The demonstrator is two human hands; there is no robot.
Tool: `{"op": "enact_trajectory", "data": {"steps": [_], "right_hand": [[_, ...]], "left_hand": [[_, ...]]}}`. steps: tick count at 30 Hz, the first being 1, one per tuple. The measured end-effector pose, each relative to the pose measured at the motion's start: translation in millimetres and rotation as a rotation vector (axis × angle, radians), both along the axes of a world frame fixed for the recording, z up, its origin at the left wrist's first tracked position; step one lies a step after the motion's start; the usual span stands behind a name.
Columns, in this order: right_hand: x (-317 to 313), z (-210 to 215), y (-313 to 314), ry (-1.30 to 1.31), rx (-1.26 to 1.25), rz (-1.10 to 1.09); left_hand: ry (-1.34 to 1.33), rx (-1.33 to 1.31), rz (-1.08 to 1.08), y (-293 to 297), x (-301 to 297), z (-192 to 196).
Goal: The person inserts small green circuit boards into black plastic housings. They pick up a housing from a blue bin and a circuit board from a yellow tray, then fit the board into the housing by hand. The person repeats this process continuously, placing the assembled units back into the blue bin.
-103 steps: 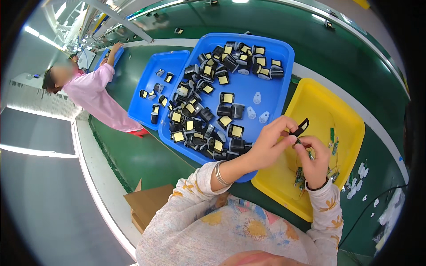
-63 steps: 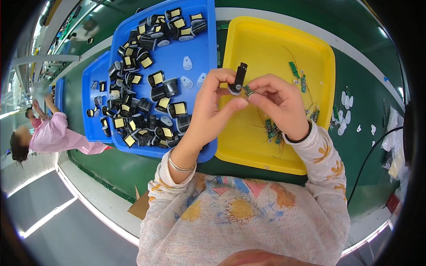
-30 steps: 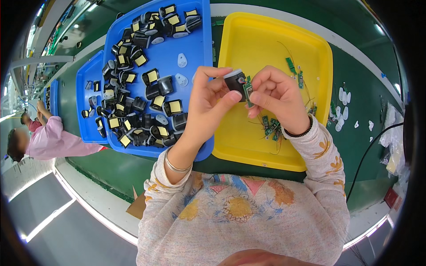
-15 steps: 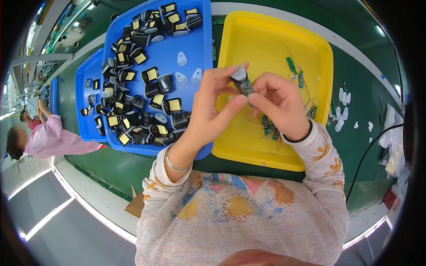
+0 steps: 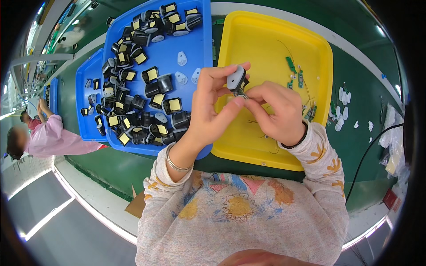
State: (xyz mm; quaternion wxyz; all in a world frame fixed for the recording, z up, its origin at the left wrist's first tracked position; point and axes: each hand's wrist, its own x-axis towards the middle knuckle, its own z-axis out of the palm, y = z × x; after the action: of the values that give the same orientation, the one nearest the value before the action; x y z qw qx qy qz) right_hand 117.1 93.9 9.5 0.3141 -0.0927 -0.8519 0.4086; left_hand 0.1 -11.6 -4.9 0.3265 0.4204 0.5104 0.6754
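Observation:
Above the yellow tray [image 5: 262,26], my left hand [image 5: 212,102] grips a small black plastic housing [image 5: 243,85] with a grey teardrop-shaped cover [image 5: 235,78] on its upper side. The cover faces up and left, and the housing is tilted. My right hand [image 5: 276,110] is closed in a pinch at the housing's lower end; the fingertips hide what lies between them. Small green circuit boards [image 5: 301,80] with thin wires lie in the yellow tray, beside and beyond my right hand.
A blue tray [image 5: 195,48] on the left holds many black housings [image 5: 172,105] and loose grey covers [image 5: 182,58]. A smaller blue tray [image 5: 82,73] adjoins it. White teardrop pieces [image 5: 341,108], a black cable [image 5: 366,155] and plastic bags [image 5: 392,137] are at the right. A person in pink [image 5: 57,135] is far left.
The housing has turned in my left hand, so the grey cover now shows broadly and the circuit board inside is less visible. My right hand has shifted slightly left and lower, fingers more closed.

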Motion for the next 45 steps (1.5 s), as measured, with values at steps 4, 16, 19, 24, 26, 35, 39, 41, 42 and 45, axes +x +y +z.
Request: {"op": "enact_trajectory", "data": {"steps": [4, 16, 19, 24, 26, 35, 39, 41, 42, 45], "right_hand": [[-1.0, -0.3, -0.4, 0.003, 0.0, 0.005], [2.3, 0.2, 4.4, -0.082, -0.437, 0.112], [0.8, -1.5, 4.4, -0.083, -0.52, 0.127], [0.1, -0.5, 3.1, -0.101, -0.412, 0.161], [-0.2, -0.3, 2.5, -0.096, -0.345, 0.181], [-7.3, 0.8, 3.5, -0.098, -0.107, 0.201], [-35.0, 10.1, 17.8, -0.144, 0.041, 0.232], [-62.7, 13.2, 43.8, -0.182, 0.199, 0.192], [-77.9, 11.8, 64.3, -0.192, 0.31, 0.134], [-113.3, 5.0, 138.8, -0.299, 0.636, -0.14]], "left_hand": [[-0.005, -0.006, 0.005, -0.6, -0.3, -0.7], [-0.089, -0.065, -0.01, -4.3, -4.2, 8.4], [-0.096, -0.039, -0.037, -3.8, -7.2, 6.3], [-0.162, 0.004, -0.054, -0.4, -6.2, 5.8], [-0.216, 0.001, -0.057, -1.4, -7.7, 5.9], [-0.281, 0.028, 0.025, -7.4, -10.6, 8.4], [0.147, -0.018, 0.241, -5.6, -27.1, 10.1], [0.732, -0.244, 0.479, -10.2, -47.8, 12.3], [0.977, -0.401, 0.65, -16.3, -61.2, 10.1], [1.242, -0.89, 1.002, -40.4, -83.1, -0.5]]}}
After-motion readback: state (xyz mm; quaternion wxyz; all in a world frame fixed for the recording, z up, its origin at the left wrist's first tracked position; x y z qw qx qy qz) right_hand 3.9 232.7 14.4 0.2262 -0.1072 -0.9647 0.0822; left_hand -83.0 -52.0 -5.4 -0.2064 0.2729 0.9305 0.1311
